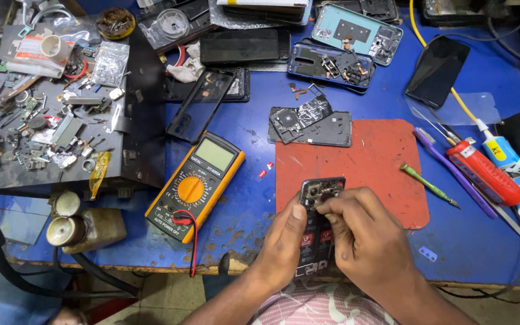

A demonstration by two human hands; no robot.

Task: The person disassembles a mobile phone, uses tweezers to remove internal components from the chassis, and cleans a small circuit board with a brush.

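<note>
You hold an opened phone (318, 224) upright at the near edge of the blue desk (236, 204), its back cover off and the camera end pointing away from you. Your left hand (284, 244) wraps the phone's left side, the thumb lying along its edge near the top — a closed grip on the body. Your right hand (365, 232) covers the phone's right side, its fingertips (327, 206) pinched together over the camera area; whether they hold some small part there is too small to tell. The phone's top overlaps the near left corner of the red mat (374, 162). Left of your hands lies a yellow multimeter (195, 179) — close, not touching. A green-handled tool (428, 185) rests off the mat's right edge, and a red screwdriver (484, 171) lies further right.
</note>
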